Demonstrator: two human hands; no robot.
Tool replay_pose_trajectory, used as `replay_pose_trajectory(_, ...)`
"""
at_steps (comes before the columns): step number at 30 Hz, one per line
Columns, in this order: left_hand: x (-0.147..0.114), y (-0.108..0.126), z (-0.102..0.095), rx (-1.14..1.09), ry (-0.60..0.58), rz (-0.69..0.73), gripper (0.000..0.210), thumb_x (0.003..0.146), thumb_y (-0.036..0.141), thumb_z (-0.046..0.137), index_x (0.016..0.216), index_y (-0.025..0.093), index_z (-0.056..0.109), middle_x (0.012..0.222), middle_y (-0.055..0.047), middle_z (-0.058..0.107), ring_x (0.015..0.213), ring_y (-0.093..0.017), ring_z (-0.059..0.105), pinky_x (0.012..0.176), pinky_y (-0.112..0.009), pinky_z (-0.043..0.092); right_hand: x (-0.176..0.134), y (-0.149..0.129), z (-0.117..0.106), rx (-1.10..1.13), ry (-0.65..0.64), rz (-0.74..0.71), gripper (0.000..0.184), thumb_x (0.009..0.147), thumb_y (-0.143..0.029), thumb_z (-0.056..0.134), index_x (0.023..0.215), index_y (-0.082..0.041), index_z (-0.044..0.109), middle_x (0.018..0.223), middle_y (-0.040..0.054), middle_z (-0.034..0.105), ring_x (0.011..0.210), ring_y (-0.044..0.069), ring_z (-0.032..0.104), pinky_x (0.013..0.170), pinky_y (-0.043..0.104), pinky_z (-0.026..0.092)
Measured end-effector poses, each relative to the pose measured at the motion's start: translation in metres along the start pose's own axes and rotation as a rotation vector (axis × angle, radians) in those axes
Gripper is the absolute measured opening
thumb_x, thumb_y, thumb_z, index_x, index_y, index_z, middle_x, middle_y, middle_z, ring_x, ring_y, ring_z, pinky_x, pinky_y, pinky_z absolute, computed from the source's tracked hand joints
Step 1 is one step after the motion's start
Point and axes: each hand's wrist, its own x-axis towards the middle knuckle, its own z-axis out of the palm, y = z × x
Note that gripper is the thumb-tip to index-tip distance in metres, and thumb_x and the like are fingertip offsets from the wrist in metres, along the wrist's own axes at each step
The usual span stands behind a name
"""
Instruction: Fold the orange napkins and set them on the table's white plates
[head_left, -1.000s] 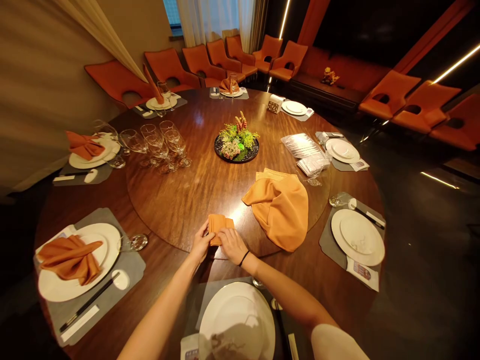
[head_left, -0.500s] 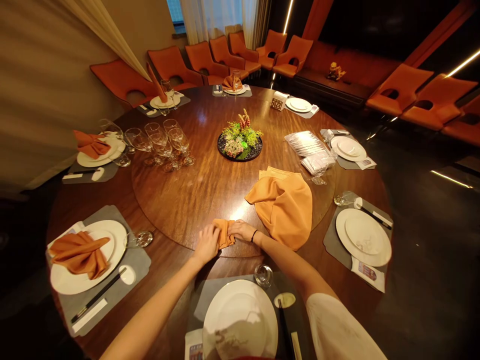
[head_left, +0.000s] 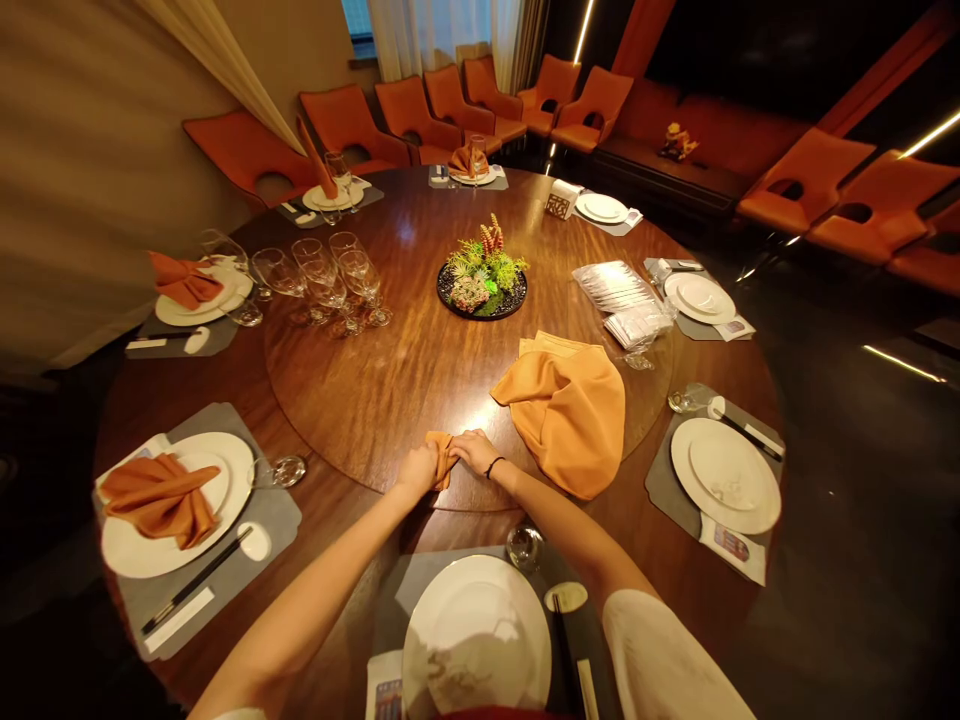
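Observation:
Near the front edge of the round turntable, a small folded orange napkin (head_left: 442, 462) is gathered between both hands. My left hand (head_left: 420, 466) has its fingers closed around the left side of the cloth. On the other side my right hand (head_left: 472, 452), with a dark band at the wrist, pinches the cloth. Part of the napkin is covered by the fingers. To the right lies a loose pile of orange napkins (head_left: 566, 410). Below my arms is a white plate (head_left: 480, 630), with a small glass (head_left: 524, 547) just above its rim.
Several stemmed glasses (head_left: 322, 275) stand on the turntable's left. A plant arrangement (head_left: 484, 280) occupies the centre, and plastic-wrapped packets (head_left: 619, 295) lie at right. Place settings ring the table, including a plate with a folded napkin (head_left: 161, 500) at left and a bare plate (head_left: 726, 475) at right.
The folded napkin between my hands has become narrower and more bunched. My hands have drawn closer together and the fingers have closed further round it. The pile has not changed.

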Motion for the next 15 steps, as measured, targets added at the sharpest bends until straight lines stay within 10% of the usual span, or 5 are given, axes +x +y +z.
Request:
replay_pose_trajectory(9,-0.008,-0.010,-0.019,0.032,0.196,0.058,0.028,0.093,0.028,0.038,0.105,0.015,0.060,0.105,-0.015,0.062,0.092,-0.027,0.062,0.073,-0.034,0.046,0.026,-0.029,-0.005,0.048,-0.027,0.276,0.027,0.087,-0.035,0.063,0.069,-0.014,0.067,0.077,0.0063,0.068,0.084,0.018,0.056,0.083,0.035,0.037)
replay_pose_trajectory(15,-0.028,0.030,0.012,0.024,0.136,0.176,0.037,0.091,0.012,0.030,0.106,0.009,0.064,0.101,-0.021,0.063,0.102,-0.030,0.056,0.080,-0.037,0.045,0.028,-0.049,-0.016,0.142,0.066,0.330,0.032,0.093,-0.039,0.055,0.112,-0.014,0.060,0.113,0.0067,0.061,0.098,0.018,0.061,0.086,0.038,0.052)
